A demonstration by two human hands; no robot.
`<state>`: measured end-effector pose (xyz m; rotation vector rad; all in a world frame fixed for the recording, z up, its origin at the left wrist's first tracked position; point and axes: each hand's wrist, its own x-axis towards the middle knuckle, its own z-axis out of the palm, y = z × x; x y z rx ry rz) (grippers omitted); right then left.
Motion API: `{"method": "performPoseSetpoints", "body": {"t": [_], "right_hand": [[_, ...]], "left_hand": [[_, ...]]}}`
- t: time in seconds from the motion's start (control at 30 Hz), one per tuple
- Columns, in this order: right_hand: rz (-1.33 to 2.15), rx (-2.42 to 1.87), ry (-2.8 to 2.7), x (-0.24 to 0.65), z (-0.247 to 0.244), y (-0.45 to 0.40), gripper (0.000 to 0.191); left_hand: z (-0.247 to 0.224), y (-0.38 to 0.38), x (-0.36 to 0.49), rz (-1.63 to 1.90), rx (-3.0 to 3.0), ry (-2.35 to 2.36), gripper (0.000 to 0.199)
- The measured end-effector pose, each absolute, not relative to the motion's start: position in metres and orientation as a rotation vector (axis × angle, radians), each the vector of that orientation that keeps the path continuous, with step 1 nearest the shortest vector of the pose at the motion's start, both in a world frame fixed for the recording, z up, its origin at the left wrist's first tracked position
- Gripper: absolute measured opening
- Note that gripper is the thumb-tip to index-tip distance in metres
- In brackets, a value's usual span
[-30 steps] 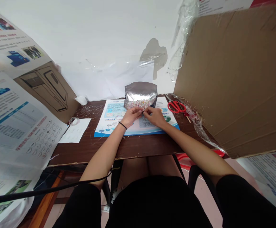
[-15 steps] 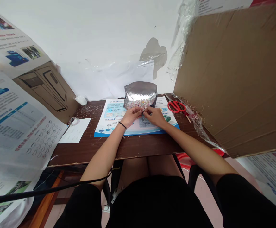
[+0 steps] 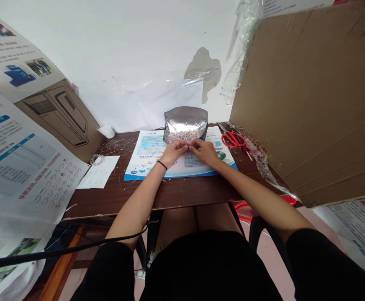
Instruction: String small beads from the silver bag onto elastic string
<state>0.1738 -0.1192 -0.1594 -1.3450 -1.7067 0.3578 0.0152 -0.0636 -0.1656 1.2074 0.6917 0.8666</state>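
Left hand (image 3: 176,152) and right hand (image 3: 204,152) pinched narrow, fingertips meeting over a printed sheet (image 3: 147,146); any held item too small to tell. Foil pouch (image 3: 185,119) of beads (image 3: 184,136) at 12 o'clock; red scissors (image 3: 232,141) at 2 o'clock on the desk (image 3: 176,192).

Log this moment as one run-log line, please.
left hand; right hand; fingertips meet, held item too small to tell; silver foil pouch of beads; on printed leaflet; red scissors

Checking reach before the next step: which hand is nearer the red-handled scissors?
Right. The right hand is to the scissors' left, over the printed sheet; the left hand is farther left, beyond the right hand. The red-handled scissors lie on the table.
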Motion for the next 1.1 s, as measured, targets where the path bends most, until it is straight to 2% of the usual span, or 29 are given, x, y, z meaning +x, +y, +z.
{"method": "performPoseSetpoints", "body": {"t": [0.17,0.27,0.47,0.73,0.93,1.1], "right_hand": [[0.281,-1.345,-1.769,0.175,-0.160,-0.119,0.009],[0.229,-1.357,-1.844,0.175,-0.159,-0.119,0.015],[0.150,-1.395,-1.870,0.177,-0.157,-0.121,0.017],[0.147,-1.328,-1.879,0.178,-0.157,-0.122,0.021],[0.216,-1.357,-1.849,0.181,-0.160,-0.117,0.015],[0.260,-1.410,-1.909,0.182,-0.162,-0.116,0.011]], "left_hand": [[-0.166,-0.063,0.015,0.868,1.184,0.699,0.039],[-0.167,-0.063,0.016,0.859,1.219,0.729,0.039],[-0.172,-0.059,0.015,0.920,1.490,0.792,0.045],[-0.157,-0.068,0.012,0.876,1.679,0.934,0.030],[-0.148,-0.064,0.011,1.154,1.379,0.881,0.021],[-0.144,-0.052,0.003,1.338,1.225,1.012,0.023]]}}
